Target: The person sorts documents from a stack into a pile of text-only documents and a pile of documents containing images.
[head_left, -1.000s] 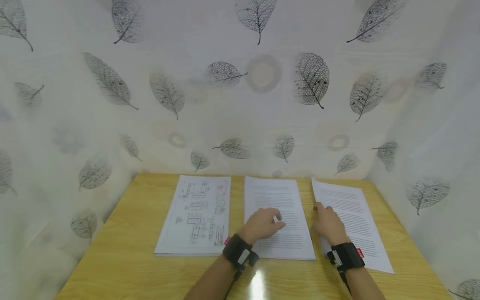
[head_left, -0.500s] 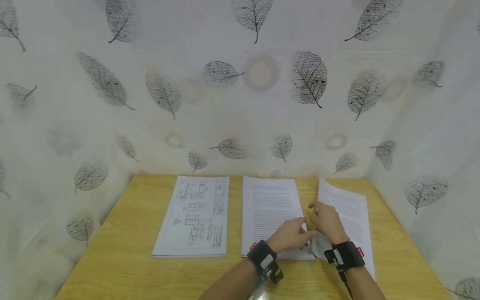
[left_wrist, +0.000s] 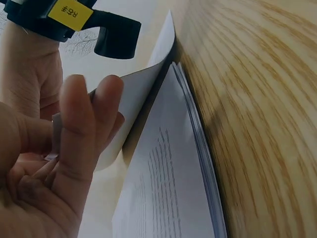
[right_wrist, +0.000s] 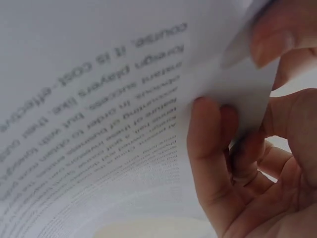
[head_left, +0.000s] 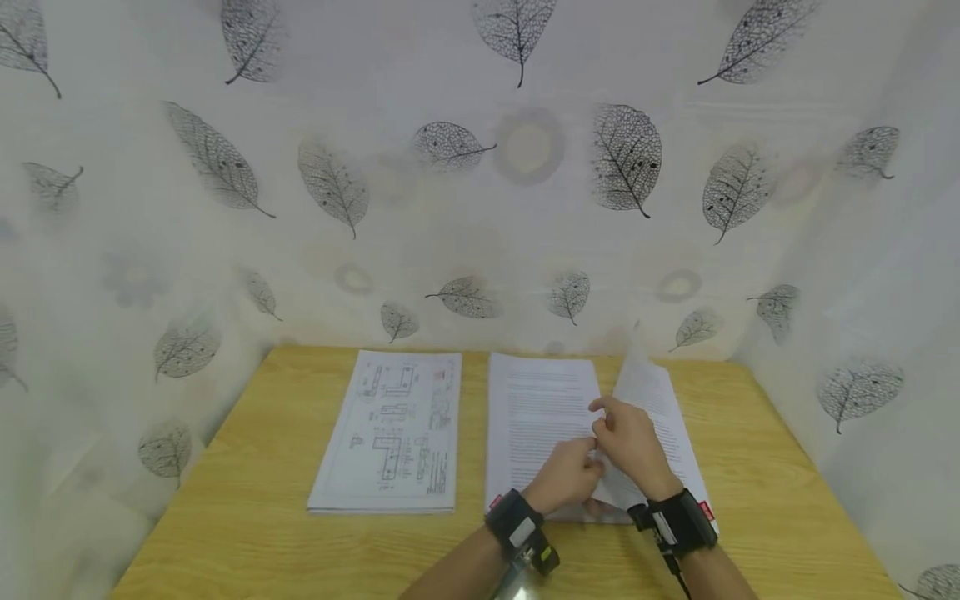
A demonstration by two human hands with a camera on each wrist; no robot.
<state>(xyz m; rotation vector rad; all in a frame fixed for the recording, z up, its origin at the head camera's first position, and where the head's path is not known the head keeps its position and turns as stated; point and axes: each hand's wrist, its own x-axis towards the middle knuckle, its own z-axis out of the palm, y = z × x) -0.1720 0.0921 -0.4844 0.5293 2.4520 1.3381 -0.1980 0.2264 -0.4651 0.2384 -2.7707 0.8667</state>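
A printed sheet of paper (head_left: 663, 400) is bent up along its left side, its curled edge overlapping the middle paper stack (head_left: 536, 400) in the head view. My left hand (head_left: 564, 477) pinches the sheet's near left edge between curled fingers. Just beside it, my right hand (head_left: 633, 442) grips the same edge a little higher. The right wrist view shows the sheet's printed text (right_wrist: 124, 89) bowed up close by, with the right fingers (right_wrist: 205, 144) at its edge. In the left wrist view, the sheet's raised part (left_wrist: 133, 94) arches above the stack of printed pages (left_wrist: 158, 163).
At left on the wooden table (head_left: 247, 467) lies a stack of technical drawings (head_left: 390, 433). A leaf-patterned curtain (head_left: 465, 217) hangs behind the table and along both sides. Both wrists wear black camera bands, the right band (head_left: 681, 521) trailing a cable.
The sheet has moved left from the right side of the table and its left edge has bent upward. My left hand has come right to its edge; my right hand has shifted left with it.
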